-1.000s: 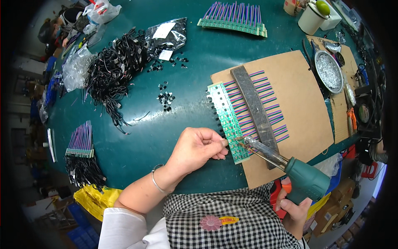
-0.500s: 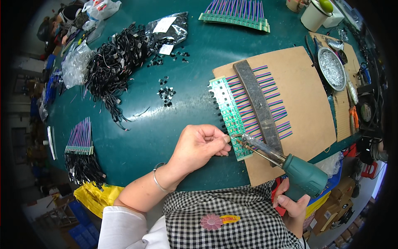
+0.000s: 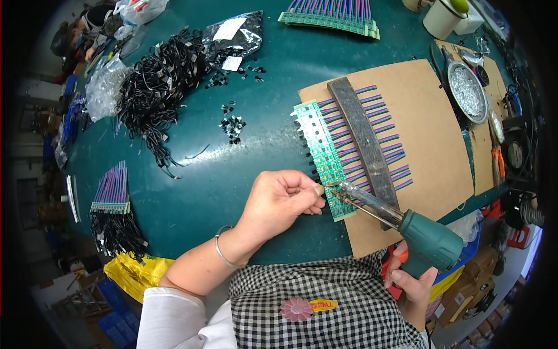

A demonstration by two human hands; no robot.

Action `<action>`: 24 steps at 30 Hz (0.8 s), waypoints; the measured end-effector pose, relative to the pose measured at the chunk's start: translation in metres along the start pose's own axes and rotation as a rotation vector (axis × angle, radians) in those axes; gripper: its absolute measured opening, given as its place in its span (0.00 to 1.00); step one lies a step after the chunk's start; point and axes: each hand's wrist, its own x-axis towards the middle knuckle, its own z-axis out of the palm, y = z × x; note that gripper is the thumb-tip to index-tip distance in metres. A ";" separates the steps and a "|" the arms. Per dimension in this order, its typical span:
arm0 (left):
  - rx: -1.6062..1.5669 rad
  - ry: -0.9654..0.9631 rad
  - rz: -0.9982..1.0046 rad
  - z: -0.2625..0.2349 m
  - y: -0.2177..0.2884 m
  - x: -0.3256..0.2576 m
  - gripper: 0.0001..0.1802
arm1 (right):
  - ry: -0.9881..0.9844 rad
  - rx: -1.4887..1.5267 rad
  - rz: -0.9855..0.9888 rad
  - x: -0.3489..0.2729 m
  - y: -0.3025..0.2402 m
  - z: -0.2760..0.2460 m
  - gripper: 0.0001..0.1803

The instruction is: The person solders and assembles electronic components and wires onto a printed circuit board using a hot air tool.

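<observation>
My right hand (image 3: 414, 285) grips the handle of a green soldering gun (image 3: 431, 241). Its tip touches or hovers just over the lower part of a green circuit board panel (image 3: 318, 139); which of the two I cannot tell. At the panel's left edge, my left hand (image 3: 285, 200) is closed in a pinch close to the tip, and what sits between its fingers is hidden. Small black parts (image 3: 307, 152) stick out along that edge. Striped wires (image 3: 386, 129) run right from the panel, under a dark flat bar (image 3: 363, 142) that lies across them on brown cardboard (image 3: 430, 145).
Loose black components (image 3: 232, 127) lie mid-table near a heap of black cables (image 3: 157, 87) and a bag of parts (image 3: 235, 35). Wired boards rest at the far edge (image 3: 331, 23) and at left (image 3: 110, 206). A metal dish (image 3: 467, 93) stands at right.
The soldering gun has shifted very slightly, and an orange part at its handle now shows. The left hand keeps its pinch at the panel edge. The whole view has moved a little.
</observation>
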 end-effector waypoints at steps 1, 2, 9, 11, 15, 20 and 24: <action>-0.006 -0.002 0.005 0.000 0.000 0.000 0.07 | 0.059 0.021 0.014 -0.001 0.000 0.003 0.25; -0.006 -0.001 0.004 0.000 0.000 0.000 0.07 | 0.119 0.042 0.028 -0.002 0.001 0.005 0.24; 0.009 0.012 -0.003 0.000 0.001 -0.001 0.07 | -0.003 0.010 -0.015 -0.004 0.007 -0.006 0.23; 0.010 0.010 -0.008 0.000 0.001 0.000 0.07 | 0.162 0.131 -0.079 -0.004 0.003 0.000 0.25; 0.007 0.009 -0.006 0.000 0.000 0.001 0.07 | 0.140 0.135 -0.186 0.006 0.001 -0.006 0.31; 0.013 0.000 -0.002 0.002 0.004 0.001 0.07 | 0.152 0.168 -0.252 0.011 -0.005 -0.007 0.31; -0.020 0.003 -0.002 0.004 0.002 0.001 0.07 | 0.228 0.253 -0.388 0.023 -0.024 -0.014 0.33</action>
